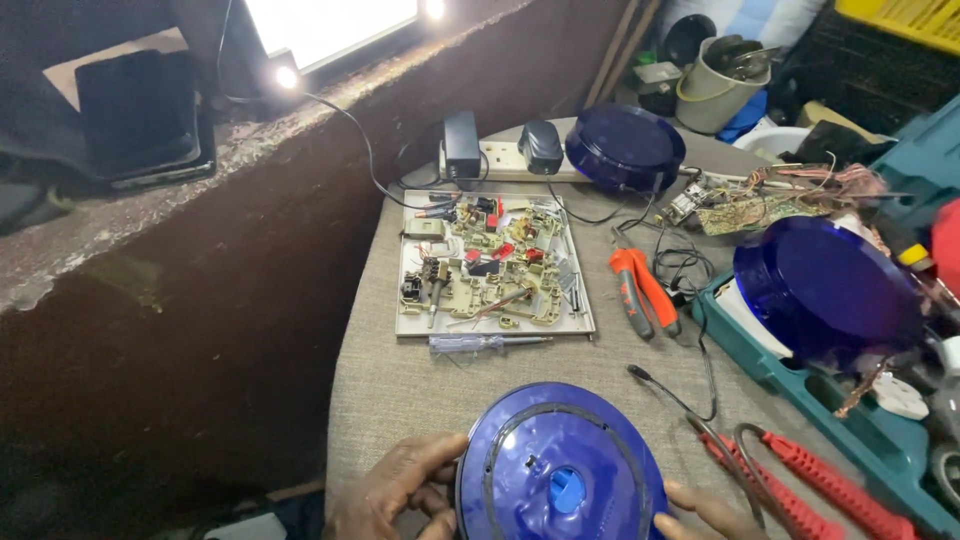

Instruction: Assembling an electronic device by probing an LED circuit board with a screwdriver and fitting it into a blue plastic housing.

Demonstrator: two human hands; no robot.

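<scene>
Cloth-covered bench (400, 390): blue round housing (560, 465) sits at 6 o'clock, left hand (395, 490) and right hand (705, 515) clasping its rim, probably early in the job, w/ screwdriver (485, 343) at 12 o'clock untouched and tray of parts (492, 265) beyond it.

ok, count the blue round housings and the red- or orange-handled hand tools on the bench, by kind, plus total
Blue round housings: 3, one between the left hand and right hand at, one by the power strip, one on the teal case
Orange-handled pliers: 1
Red-handled tools: 1
Total: 5
</scene>
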